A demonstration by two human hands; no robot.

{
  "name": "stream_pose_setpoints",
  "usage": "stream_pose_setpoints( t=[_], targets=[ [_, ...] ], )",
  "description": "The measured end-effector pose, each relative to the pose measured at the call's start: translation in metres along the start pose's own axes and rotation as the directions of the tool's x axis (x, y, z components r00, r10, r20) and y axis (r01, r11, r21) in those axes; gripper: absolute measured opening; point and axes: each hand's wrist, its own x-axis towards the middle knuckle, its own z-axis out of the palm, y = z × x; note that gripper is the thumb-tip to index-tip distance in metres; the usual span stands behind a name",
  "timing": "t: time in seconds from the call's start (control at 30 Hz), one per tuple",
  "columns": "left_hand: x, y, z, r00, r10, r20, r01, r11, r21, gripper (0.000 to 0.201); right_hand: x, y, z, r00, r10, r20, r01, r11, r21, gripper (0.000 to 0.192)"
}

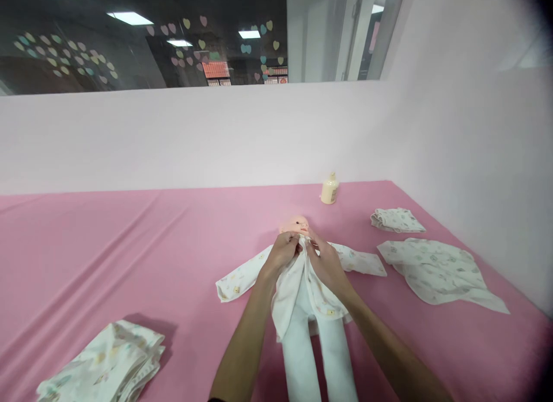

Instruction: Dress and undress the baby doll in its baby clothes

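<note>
A baby doll (298, 222) lies on its back on the pink sheet, its head toward the wall. It wears a white printed baby jacket (287, 298), whose sleeves spread out to both sides, and white pants (300, 356). Below the doll's chin, my left hand (285, 249) pinches one front edge of the jacket near the collar. My right hand (322, 258) is closed on the other edge right beside it. The two edges meet at the neck and part lower down. My fingertips hide the fastening, if there is one.
A cream pump bottle (329, 190) stands near the wall behind the doll. To the right lie a folded printed cloth (397, 220) and a spread-out printed cloth (440, 269). Another folded cloth (106, 361) rests at the front left. The pink sheet (129, 258) has creases on the left.
</note>
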Motion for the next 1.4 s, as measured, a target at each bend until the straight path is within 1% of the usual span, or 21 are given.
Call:
stream_pose_setpoints(
  t=[0.07,0.13,0.2,0.27,0.37,0.43,0.47,0.5,0.57,0.63,0.7,0.77,0.83,0.97,1.03,1.1,1.13,1.2,1.3,1.37,1.4],
  targets=[
    [0.002,-0.004,0.001,1.0,0.019,-0.007,-0.019,1.0,0.004,0.015,-0.001,0.004,0.002,0.997,-0.065,0.036,0.067,0.997,-0.039,0.04],
    [0.004,-0.008,0.003,0.999,0.034,-0.003,-0.034,0.999,-0.01,0.013,-0.001,0.009,0.004,0.991,-0.112,0.072,0.114,0.993,-0.026,0.04],
    [0.005,-0.01,0.004,1.0,0.028,-0.009,-0.028,0.999,-0.027,0.011,-0.003,0.014,0.007,0.989,-0.129,0.074,0.131,0.991,-0.027,0.041],
    [0.005,-0.008,0.005,1.0,0.009,-0.01,-0.009,0.999,-0.033,0.009,-0.006,0.018,0.008,0.988,-0.132,0.075,0.137,0.989,-0.064,0.043],
    [-0.002,0.001,0.003,1.0,0.007,0.023,-0.007,1.0,0.014,0.012,-0.017,0.022,0.005,0.994,-0.099,0.045,0.105,0.985,-0.137,0.043],
    [-0.01,0.012,-0.001,0.998,0.02,0.055,-0.025,0.994,0.107,0.017,-0.025,0.021,0.002,0.999,-0.044,0.007,0.044,0.98,-0.194,0.043],
    [-0.016,0.018,-0.003,0.997,0.026,0.07,-0.038,0.983,0.179,0.019,-0.029,0.019,0.002,1.0,-0.014,-0.013,0.01,0.974,-0.226,0.044],
    [-0.022,0.023,-0.006,0.996,0.033,0.084,-0.054,0.962,0.266,0.019,-0.032,0.017,0.002,0.999,0.008,-0.032,-0.016,0.965,-0.263,0.045],
    [-0.035,0.033,-0.011,0.995,0.052,0.086,-0.086,0.888,0.453,0.015,-0.035,0.012,0.005,0.997,0.009,-0.079,-0.036,0.935,-0.352,0.043],
    [-0.048,0.04,-0.014,0.995,0.067,0.073,-0.098,0.788,0.608,0.016,-0.036,0.008,0.01,0.991,-0.042,-0.127,-0.021,0.889,-0.458,0.035],
    [-0.057,0.042,-0.014,0.997,0.05,0.062,-0.08,0.69,0.719,0.017,-0.036,0.006,0.016,0.985,-0.1,-0.142,0.003,0.827,-0.562,0.026],
    [-0.062,0.039,-0.011,0.998,0.026,0.049,-0.055,0.605,0.795,0.014,-0.037,0.005,0.02,0.985,-0.127,-0.116,0.022,0.764,-0.645,0.018],
    [-0.062,0.031,-0.004,0.999,0.04,0.021,-0.039,0.534,0.844,0.012,-0.038,0.004,0.022,0.99,-0.118,-0.079,0.03,0.718,-0.695,0.016],
    [-0.057,0.014,0.01,0.992,0.122,0.036,-0.089,0.457,0.885,0.014,-0.039,0.001,0.019,0.999,-0.046,0.0,0.031,0.666,-0.746,0.018],
    [-0.057,0.01,0.015,0.988,0.153,0.02,-0.085,0.427,0.9,0.013,-0.037,0.0,0.014,0.999,-0.007,0.045,0.039,0.644,-0.764,0.02],
    [-0.061,0.009,0.018,0.976,0.216,-0.026,-0.062,0.389,0.919,0.01,-0.033,0.0,0.008,0.997,0.024,0.067,0.035,0.654,-0.755,0.022],
    [-0.064,0.01,0.019,0.967,0.25,-0.051,-0.048,0.375,0.926,0.009,-0.031,0.001,0.004,0.997,0.039,0.064,0.021,0.679,-0.734,0.022],
    [-0.07,0.011,0.02,0.951,0.292,-0.102,-0.014,0.368,0.93,0.007,-0.029,0.005,-0.003,0.997,0.066,0.048,-0.019,0.759,-0.65,0.022],
    [-0.076,0.011,0.017,0.944,0.287,-0.162,0.024,0.43,0.902,0.011,-0.029,0.011,-0.009,0.996,0.088,0.017,-0.069,0.877,-0.475,0.025],
    [-0.077,0.008,0.015,0.945,0.278,-0.17,0.015,0.483,0.875,0.018,-0.031,0.014,-0.009,0.997,0.081,-0.012,-0.079,0.909,-0.41,0.026],
    [-0.077,0.006,0.014,0.946,0.277,-0.168,0.007,0.502,0.865,0.021,-0.033,0.015,-0.009,0.997,0.072,-0.021,-0.075,0.912,-0.404,0.027]
  ],
)
